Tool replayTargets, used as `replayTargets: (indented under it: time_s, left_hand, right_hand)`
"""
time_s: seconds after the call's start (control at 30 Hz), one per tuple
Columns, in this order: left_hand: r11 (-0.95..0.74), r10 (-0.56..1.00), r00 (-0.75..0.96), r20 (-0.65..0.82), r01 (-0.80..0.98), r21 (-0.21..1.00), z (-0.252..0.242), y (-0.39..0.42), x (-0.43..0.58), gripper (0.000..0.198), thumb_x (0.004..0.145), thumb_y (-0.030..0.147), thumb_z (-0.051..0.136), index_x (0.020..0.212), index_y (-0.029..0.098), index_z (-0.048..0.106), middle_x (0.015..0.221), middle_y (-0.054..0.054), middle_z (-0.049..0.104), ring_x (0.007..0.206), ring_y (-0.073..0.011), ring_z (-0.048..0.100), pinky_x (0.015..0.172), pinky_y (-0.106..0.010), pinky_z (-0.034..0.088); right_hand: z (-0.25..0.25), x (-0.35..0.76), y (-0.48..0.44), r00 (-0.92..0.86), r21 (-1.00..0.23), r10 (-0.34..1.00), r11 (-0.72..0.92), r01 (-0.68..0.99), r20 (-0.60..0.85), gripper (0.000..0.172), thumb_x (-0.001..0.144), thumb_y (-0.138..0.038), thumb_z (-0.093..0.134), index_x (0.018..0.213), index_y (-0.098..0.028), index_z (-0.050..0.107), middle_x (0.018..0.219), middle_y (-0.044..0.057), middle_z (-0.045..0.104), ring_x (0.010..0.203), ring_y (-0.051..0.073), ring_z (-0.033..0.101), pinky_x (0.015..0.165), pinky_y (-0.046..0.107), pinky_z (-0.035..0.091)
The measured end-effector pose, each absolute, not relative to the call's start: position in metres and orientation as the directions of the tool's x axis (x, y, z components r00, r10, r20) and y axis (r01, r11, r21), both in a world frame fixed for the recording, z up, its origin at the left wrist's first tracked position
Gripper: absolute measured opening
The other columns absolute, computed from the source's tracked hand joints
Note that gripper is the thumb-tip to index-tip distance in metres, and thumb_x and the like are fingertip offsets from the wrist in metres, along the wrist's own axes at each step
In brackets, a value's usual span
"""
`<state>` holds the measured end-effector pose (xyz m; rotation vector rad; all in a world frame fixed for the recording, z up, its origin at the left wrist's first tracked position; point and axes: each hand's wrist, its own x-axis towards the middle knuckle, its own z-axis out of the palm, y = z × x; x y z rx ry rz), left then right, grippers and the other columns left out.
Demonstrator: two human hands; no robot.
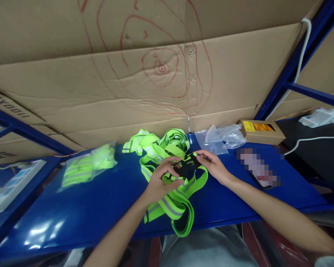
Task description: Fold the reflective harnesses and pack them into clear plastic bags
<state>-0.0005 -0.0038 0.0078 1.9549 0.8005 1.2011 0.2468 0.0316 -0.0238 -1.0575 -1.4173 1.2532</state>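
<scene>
A black buckle [187, 167] on a neon-green reflective strap [180, 207] is held between my two hands above the blue table. My left hand [162, 180] curls around its left side, fingers and thumb closed on the buckle and the strap beside it. With thumb and fingertips, my right hand [212, 167] pinches the upper right end of the buckle, where a bit of green webbing shows. Loops of the strap hang below and spread toward the table's front edge. Behind my hands lies a tangled pile of green straps [172, 142] with silver stripes.
Bagged green straps [80, 168] lie on the left of the blue table [100, 215]. Clear plastic bags [225, 137], a small cardboard box [263, 131] and a blurred-out phone-like object [260, 168] are on the right. A cardboard wall [144, 85] rises behind.
</scene>
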Motion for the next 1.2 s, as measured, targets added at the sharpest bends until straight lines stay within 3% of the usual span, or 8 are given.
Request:
replayTargets:
  time_s: [0.2,0.3,0.47,0.6,0.87,1.2]
  left_hand:
    - [-0.45,0.841,0.372,0.393,0.076,0.89,0.01,0.001,-0.006,0.015,0.085,0.019,0.081,0.08,0.019,0.067,0.119,-0.01,0.073,0.105,-0.0221,0.072,0.09,-0.036,0.059]
    - [-0.369,0.883,0.34,0.324,0.076,0.926,0.007,0.005,-0.007,0.015,0.086,0.023,0.08,0.08,0.02,0.066,0.108,-0.008,0.075,0.1,-0.0212,0.072,0.087,-0.034,0.058]
    - [-0.185,0.964,0.205,0.168,0.065,0.981,-0.001,0.007,-0.001,0.019,0.085,0.03,0.081,0.081,0.02,0.065,0.109,-0.006,0.074,0.106,-0.0216,0.068,0.092,-0.033,0.051]
    - [-0.064,0.984,0.169,0.065,-0.015,0.998,-0.005,0.006,0.004,0.023,0.083,0.032,0.081,0.079,0.02,0.062,0.11,-0.006,0.072,0.109,-0.0238,0.066,0.091,-0.033,0.049]
    - [-0.03,0.991,0.124,0.04,-0.08,0.996,-0.008,0.007,0.003,0.028,0.083,0.03,0.079,0.074,0.02,0.055,0.107,-0.003,0.069,0.103,-0.0206,0.065,0.093,-0.032,0.047]
    - [-0.066,0.973,0.222,0.069,-0.022,0.998,-0.011,0.0,0.014,0.023,0.089,0.037,0.074,0.079,0.02,0.063,0.112,-0.005,0.067,0.114,-0.0236,0.063,0.097,-0.033,0.048]
  right_hand:
    - [-0.02,0.248,0.03,-0.312,-0.988,0.941,0.147,0.037,0.128,0.043,0.086,-0.058,0.071,0.108,-0.021,0.073,0.079,-0.001,0.063,0.072,0.016,0.059,0.067,0.028,0.046]
    - [-0.021,0.244,0.023,-0.287,-0.978,0.942,0.197,0.063,0.171,0.041,0.09,-0.055,0.068,0.111,-0.02,0.071,0.078,-0.001,0.062,0.069,0.015,0.055,0.064,0.027,0.042]
    - [-0.026,0.241,0.017,-0.24,-0.923,0.932,0.324,0.208,0.273,0.032,0.098,-0.046,0.06,0.116,-0.021,0.064,0.077,-0.002,0.058,0.065,0.014,0.053,0.062,0.027,0.04]
    - [-0.031,0.241,0.02,-0.276,-0.925,0.923,0.327,0.195,0.268,0.031,0.098,-0.046,0.06,0.116,-0.021,0.062,0.077,-0.002,0.06,0.065,0.013,0.054,0.06,0.026,0.041]
    - [-0.025,0.243,0.02,-0.328,-0.938,0.916,0.299,0.175,0.231,0.032,0.097,-0.047,0.061,0.115,-0.02,0.064,0.075,-0.004,0.058,0.061,0.012,0.051,0.057,0.025,0.038]
    - [-0.03,0.23,0.003,-0.346,-0.924,0.915,0.3,0.235,0.209,0.027,0.101,-0.043,0.055,0.116,-0.022,0.061,0.078,-0.002,0.063,0.066,0.014,0.058,0.061,0.026,0.042]
